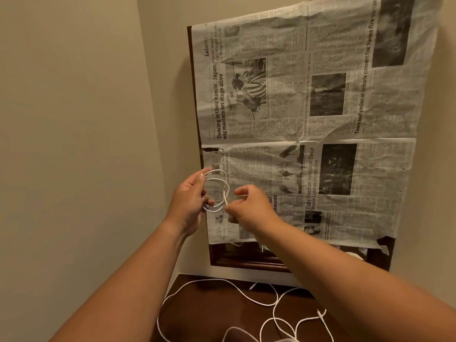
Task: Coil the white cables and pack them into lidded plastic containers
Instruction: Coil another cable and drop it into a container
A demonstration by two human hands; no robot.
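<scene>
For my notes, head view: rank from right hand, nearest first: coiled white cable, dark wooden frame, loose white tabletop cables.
1. Coiled white cable: pinched by right hand.
2. Dark wooden frame: below the hand.
3. Loose white cables: lowest, on tabletop.

We are looking down on a dark wooden table (209, 307) sitting well below our grip. Loose white cables (311, 317) are lying on it in tangled loops, sprawling beneath the grip and to its right.

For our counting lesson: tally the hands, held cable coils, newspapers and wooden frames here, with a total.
Hands: 2 (left hand, right hand)
Coil: 1
Newspaper: 1
Frame: 1
Total: 5
Loose cables below are tangled and left uncounted.
</scene>
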